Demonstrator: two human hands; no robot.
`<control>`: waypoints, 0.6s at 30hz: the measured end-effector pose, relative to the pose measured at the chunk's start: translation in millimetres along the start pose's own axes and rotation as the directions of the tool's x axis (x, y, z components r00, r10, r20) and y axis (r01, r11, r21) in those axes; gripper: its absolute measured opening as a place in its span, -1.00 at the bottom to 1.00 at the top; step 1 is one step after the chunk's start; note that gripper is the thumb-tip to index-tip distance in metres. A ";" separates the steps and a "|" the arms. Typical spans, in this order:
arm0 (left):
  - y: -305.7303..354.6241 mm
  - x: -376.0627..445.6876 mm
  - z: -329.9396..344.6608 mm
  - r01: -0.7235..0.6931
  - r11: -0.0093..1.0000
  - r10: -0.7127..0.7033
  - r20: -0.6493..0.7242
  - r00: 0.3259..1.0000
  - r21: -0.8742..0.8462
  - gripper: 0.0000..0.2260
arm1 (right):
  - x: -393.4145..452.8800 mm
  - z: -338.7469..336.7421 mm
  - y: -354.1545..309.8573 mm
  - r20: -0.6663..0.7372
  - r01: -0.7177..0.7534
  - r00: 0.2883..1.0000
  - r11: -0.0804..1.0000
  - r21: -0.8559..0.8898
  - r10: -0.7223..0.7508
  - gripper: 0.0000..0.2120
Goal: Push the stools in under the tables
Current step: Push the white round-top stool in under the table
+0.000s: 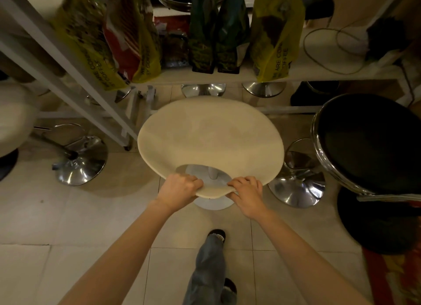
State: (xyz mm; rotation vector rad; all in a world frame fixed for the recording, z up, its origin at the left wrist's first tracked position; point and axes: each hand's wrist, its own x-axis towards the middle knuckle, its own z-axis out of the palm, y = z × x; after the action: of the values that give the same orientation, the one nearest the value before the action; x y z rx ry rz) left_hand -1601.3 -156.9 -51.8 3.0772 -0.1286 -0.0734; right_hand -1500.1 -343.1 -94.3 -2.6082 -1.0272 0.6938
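Note:
A cream stool (209, 136) with a curved seat and a cut-out handle at its near edge stands in front of a white table (319, 74). My left hand (178, 189) and my right hand (247, 192) both grip the seat's near rim beside the cut-out. The stool's white base (213, 203) shows below the seat, just outside the table's edge. A black round stool (373, 140) with a chrome rim stands to the right. Another pale stool (13, 120) is at the far left.
Yellow, red and dark green coffee bags (275, 33) stand along the table's front edge, with a cable (328, 49) behind. Chrome stool bases (80, 161) (298, 186) sit on the tiled floor. A white table leg (75, 86) slants left. A red rug (394, 279) lies at the right.

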 end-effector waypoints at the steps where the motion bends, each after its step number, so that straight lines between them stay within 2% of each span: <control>1: -2.8 5.6 -0.3 0.004 1.000 -0.004 -0.003 1.000 -0.002 -0.71 | 6.5 -3.3 1.2 0.001 -0.001 1.000 1.000 0.003 0.001 -0.63; 14: -54.5 49.8 -3.1 0.017 0.999 -0.016 -0.029 0.999 0.029 -0.73 | 69.9 -26.9 -3.9 -0.001 0.032 0.999 0.999 0.032 -0.032 -0.64; 18: -69.5 65.3 -8.1 0.006 0.999 -0.004 -0.071 0.997 0.035 -0.93 | 90.9 -34.9 -3.4 -0.005 0.036 0.999 0.999 0.018 -0.036 -0.64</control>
State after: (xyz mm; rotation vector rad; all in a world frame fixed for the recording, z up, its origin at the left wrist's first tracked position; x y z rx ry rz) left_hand -1530.2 -92.8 -51.0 3.1110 -0.1202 0.0385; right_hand -1426.1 -279.7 -93.8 -2.5681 -1.0596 0.6850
